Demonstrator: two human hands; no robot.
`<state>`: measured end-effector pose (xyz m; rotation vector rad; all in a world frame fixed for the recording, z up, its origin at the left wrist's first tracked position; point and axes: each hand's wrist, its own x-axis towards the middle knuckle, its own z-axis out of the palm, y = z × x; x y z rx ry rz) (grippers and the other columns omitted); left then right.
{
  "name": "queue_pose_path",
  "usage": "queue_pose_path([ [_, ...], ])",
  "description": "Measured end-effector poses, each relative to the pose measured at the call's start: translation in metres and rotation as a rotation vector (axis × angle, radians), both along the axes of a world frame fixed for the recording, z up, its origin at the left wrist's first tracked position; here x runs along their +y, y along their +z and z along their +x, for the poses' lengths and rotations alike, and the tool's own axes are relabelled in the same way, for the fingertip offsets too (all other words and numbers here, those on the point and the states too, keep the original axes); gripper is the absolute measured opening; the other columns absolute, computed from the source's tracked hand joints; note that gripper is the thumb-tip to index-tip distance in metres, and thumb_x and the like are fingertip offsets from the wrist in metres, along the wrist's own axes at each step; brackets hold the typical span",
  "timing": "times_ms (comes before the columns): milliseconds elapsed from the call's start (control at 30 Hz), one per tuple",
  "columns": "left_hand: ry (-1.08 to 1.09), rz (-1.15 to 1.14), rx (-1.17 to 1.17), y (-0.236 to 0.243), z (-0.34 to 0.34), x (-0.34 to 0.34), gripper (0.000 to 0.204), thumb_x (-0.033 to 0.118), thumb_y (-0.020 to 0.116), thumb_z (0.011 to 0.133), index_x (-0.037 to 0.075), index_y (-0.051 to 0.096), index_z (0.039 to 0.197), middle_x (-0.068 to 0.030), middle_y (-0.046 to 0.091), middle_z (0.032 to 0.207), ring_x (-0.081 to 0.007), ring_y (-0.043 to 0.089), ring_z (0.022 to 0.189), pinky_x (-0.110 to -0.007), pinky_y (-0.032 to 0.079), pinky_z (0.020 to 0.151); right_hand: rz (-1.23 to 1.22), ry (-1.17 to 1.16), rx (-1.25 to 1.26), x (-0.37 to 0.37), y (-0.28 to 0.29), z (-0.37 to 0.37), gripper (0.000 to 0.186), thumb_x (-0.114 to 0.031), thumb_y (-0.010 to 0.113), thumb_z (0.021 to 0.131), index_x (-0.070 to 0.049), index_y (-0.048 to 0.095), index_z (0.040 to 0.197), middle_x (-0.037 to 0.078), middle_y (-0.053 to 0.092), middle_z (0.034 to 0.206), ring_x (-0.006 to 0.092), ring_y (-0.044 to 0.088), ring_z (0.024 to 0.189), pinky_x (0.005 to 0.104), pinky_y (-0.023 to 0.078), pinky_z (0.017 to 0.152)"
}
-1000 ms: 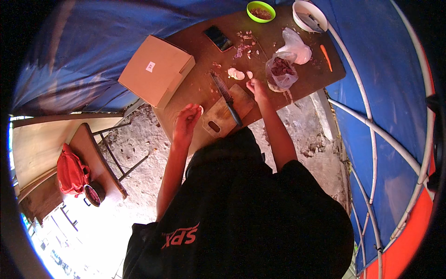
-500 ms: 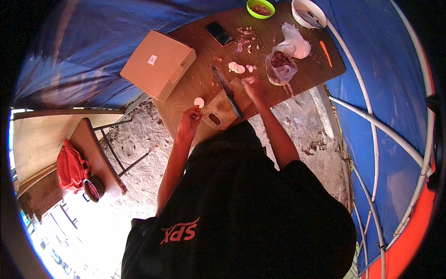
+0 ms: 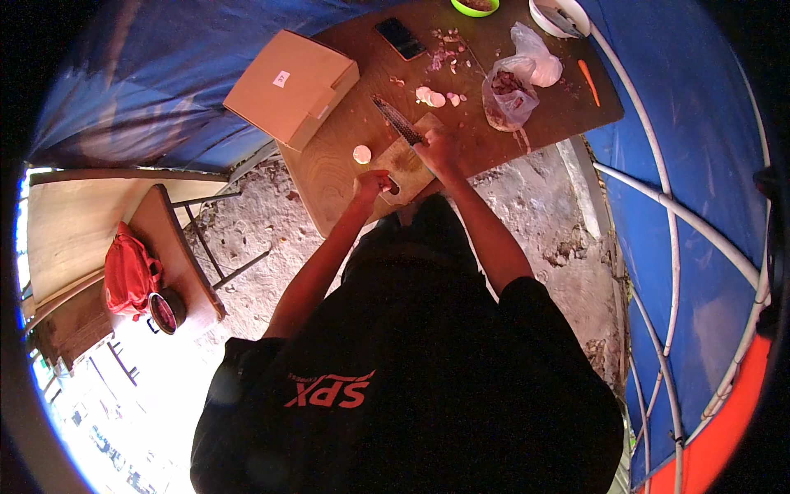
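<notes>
Had the fingers of the right hand point(image 3: 438, 152) closed around the handle end of the kitchen knife point(image 3: 398, 123). Pointed its dimpled blade away from the body and somewhat to the left, past the far edge of the wooden cutting board point(image 3: 413, 172). Could not make out any contact between blade and board. Held the fingers of the left hand point(image 3: 372, 183) half curled at the near left end of the board, beside its handle slot; could not tell there a firm grip from a light touch.

Saw just beyond the left hand a round white slice point(image 3: 362, 154), flat on the brown table point(image 3: 329, 183). Saw beyond the knife a group of white slices point(image 3: 429, 96), with small pinkish pieces point(image 3: 453, 100) beside, and purple peelings point(image 3: 443, 59) behind. Had to the right a clear plastic bag point(image 3: 525, 108) with reddish-purple contents, and next to it a white plastic bag point(image 3: 544, 71). Noticed farther right a slender orange item point(image 3: 589, 83). Saw toward the far side a black phone point(image 3: 401, 39), a green bowl point(image 3: 476, 11) and a white bowl point(image 3: 544, 25). Had at the left a closed cardboard box point(image 3: 288, 86). Saw lower left, on a separate table point(image 3: 185, 267), a red backpack point(image 3: 132, 276).
</notes>
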<state>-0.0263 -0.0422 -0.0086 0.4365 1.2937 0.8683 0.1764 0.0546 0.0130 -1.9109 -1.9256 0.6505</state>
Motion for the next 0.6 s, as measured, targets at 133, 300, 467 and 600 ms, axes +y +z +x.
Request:
queue_pose_path([
  [133, 0.096, 0.069, 0.104, -0.013, 0.020, 0.008, 0.022, 0.008, 0.053, 0.091, -0.006, 0.065, 0.102, -0.0112, 0.066, 0.080, -0.0197, 0.066, 0.072, -0.030, 0.055, 0.068, 0.163, 0.074, -0.076, -0.010, -0.013, -0.007, 0.034, -0.025, 0.077, 0.062, -0.003, 0.063, 0.084, 0.012, 0.065, 0.075, 0.0298, 0.065, 0.073, 0.0398, 0.051, 0.068],
  [300, 0.088, 0.310, 0.416, -0.009, 0.043, 0.019, 0.014, 0.009, 0.062, 0.084, 0.001, 0.070, 0.093, -0.0099, 0.070, 0.075, -0.0186, 0.069, 0.066, -0.031, 0.054, 0.057, -0.024, -0.071, 0.256, -0.022, -0.004, 0.014, 0.040, -0.024, 0.079, 0.063, 0.000, 0.061, 0.088, 0.012, 0.065, 0.079, 0.0257, 0.064, 0.074, 0.0366, 0.050, 0.069],
  [467, -0.191, 0.614, 1.094, 0.007, 0.074, 0.052, 0.021, 0.006, 0.064, 0.077, 0.009, 0.068, 0.098, -0.0117, 0.072, 0.087, -0.0293, 0.070, 0.079, -0.038, 0.056, 0.068, 0.092, -0.228, 0.565, -0.109, 0.006, 0.075, 0.031, -0.016, 0.074, 0.069, 0.001, 0.059, 0.090, 0.009, 0.064, 0.075, 0.0197, 0.063, 0.074, 0.0353, 0.049, 0.066],
  [600, -0.188, 0.883, 1.089, 0.010, 0.096, 0.075, 0.025, 0.005, 0.063, 0.079, 0.011, 0.065, 0.103, -0.0102, 0.072, 0.090, -0.0323, 0.069, 0.079, -0.041, 0.056, 0.070, -0.214, -0.273, 0.479, -0.172, -0.001, 0.129, 0.034, -0.019, 0.074, 0.071, 0.001, 0.059, 0.093, 0.013, 0.066, 0.080, 0.0216, 0.064, 0.074, 0.0379, 0.050, 0.067],
])
